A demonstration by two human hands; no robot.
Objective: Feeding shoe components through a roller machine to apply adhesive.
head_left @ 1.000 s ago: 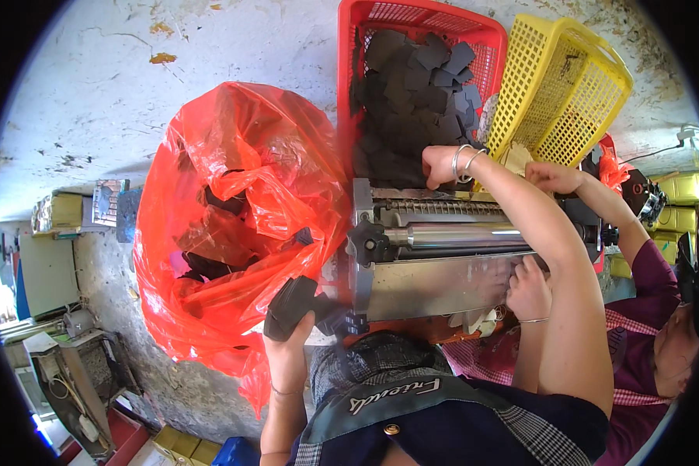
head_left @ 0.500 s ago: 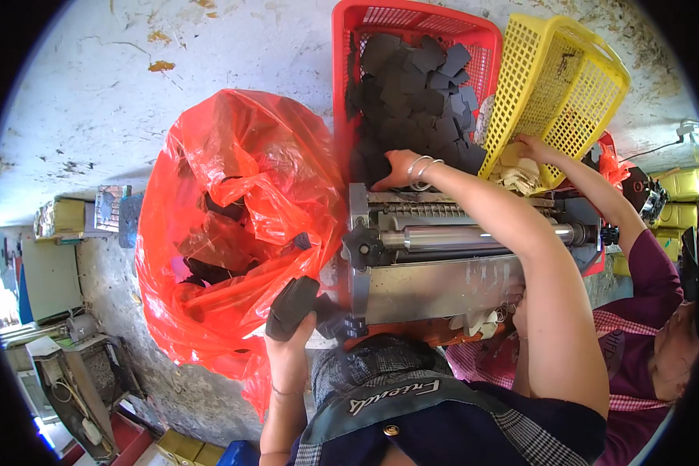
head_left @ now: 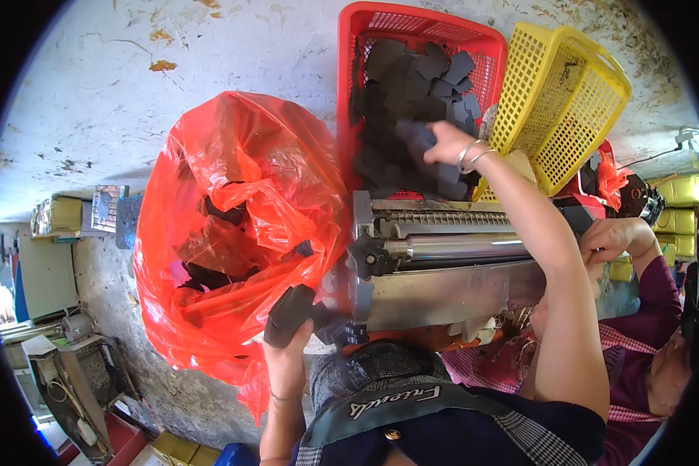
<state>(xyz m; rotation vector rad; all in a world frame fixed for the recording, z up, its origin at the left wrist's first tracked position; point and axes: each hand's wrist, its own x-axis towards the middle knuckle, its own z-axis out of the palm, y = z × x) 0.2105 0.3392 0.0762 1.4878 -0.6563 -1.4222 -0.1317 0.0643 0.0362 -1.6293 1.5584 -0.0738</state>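
Note:
My left hand point(head_left: 286, 365) is closed round a stack of flat black pieces point(head_left: 289, 314), held upright between the red plastic bag and the machine's near left corner. Over the red basket point(head_left: 346, 85), my right hand point(head_left: 449, 145) pinches a dark flat piece point(head_left: 416, 137), blurred by motion. Many loose black pieces point(head_left: 396, 97) lie heaped in that basket, below and beyond my right hand. My right forearm reaches across the metal roller machine point(head_left: 443, 299), whose shiny roller point(head_left: 458, 246) shows to the left of the arm.
A large red plastic bag point(head_left: 202, 155) stands open at the left, dark scraps inside. The yellow basket point(head_left: 575, 116) leans beside the red one. At the right, a co-worker's hand point(head_left: 610, 237) is close to the machine's end. A black knob point(head_left: 370, 256) sticks out at the machine's left.
My right hand has moved right and away from the basket's near left corner, a dark piece now at its fingers. The co-worker's hand has left the yellow basket. My left hand barely moved.

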